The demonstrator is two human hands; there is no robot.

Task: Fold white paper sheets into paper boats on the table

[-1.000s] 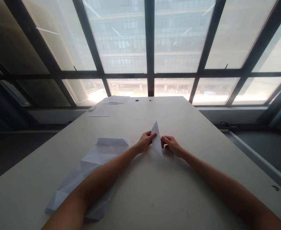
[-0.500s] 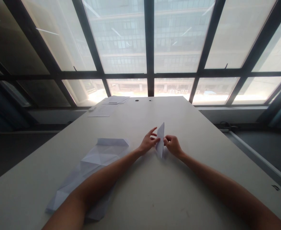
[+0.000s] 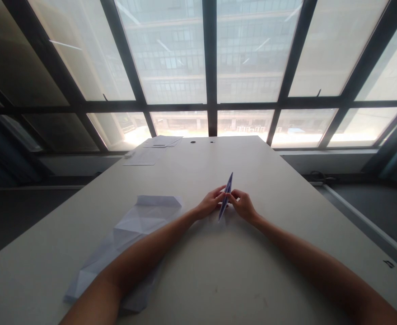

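Observation:
Between my two hands a small folded piece of paper [image 3: 230,181] stands nearly edge-on, tilted slightly to the right at its top. My left hand [image 3: 213,201] grips it from the left, thumb on the near side and some fingers behind it. From the right, my right hand [image 3: 243,203] pinches the paper at mid-height between thumb and index finger. A narrow gap seems to show between the paper's layers. To the left, partly under my left forearm, lies a larger creased sheet of paper [image 3: 139,225].
The white table [image 3: 273,266] runs forward to the windows. Flat sheets of paper [image 3: 139,157] lie at its far left, near two dark round holes [image 3: 193,142] at the far end. A small dark mark [image 3: 388,264] shows near the right edge.
The folded paper has turned from showing its broad white face to a thin, darker edge. My left fingers have closed in on it, and my right fingers have moved slightly left.

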